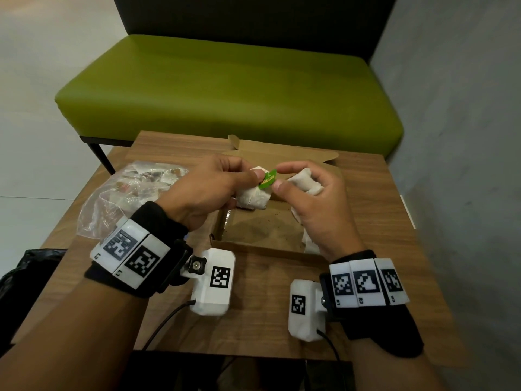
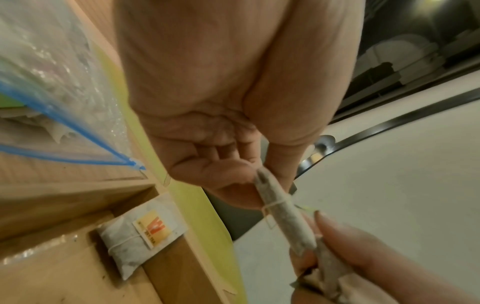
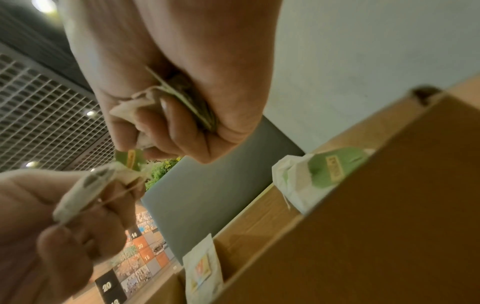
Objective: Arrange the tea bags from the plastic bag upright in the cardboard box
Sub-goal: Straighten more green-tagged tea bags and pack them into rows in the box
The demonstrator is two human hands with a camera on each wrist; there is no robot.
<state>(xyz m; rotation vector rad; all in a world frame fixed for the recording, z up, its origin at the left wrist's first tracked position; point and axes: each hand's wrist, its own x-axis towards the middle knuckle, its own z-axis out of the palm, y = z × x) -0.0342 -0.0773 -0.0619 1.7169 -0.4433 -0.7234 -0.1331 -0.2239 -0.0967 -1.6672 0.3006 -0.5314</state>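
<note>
Above the open cardboard box (image 1: 255, 247), my left hand (image 1: 249, 172) pinches a white tea bag (image 1: 253, 197) whose green tag (image 1: 267, 180) sticks up. My right hand (image 1: 280, 177) pinches that tag's edge between thumb and forefinger while its other fingers curl round a bundle of tea bags (image 1: 304, 182). The left wrist view shows the pinched tea bag (image 2: 280, 211) edge-on, wrapped with string. In the right wrist view the bundle (image 3: 145, 105) sits in my palm. Two tea bags stand in the box, one with an orange tag (image 2: 140, 240) and one with a green tag (image 3: 311, 176).
The clear plastic bag (image 1: 127, 198) with a blue zip (image 2: 64, 125) lies left of the box on the wooden table (image 1: 253, 306), with more tea bags inside. The box lid (image 1: 282, 153) is folded back. A green bench (image 1: 225, 88) stands behind the table.
</note>
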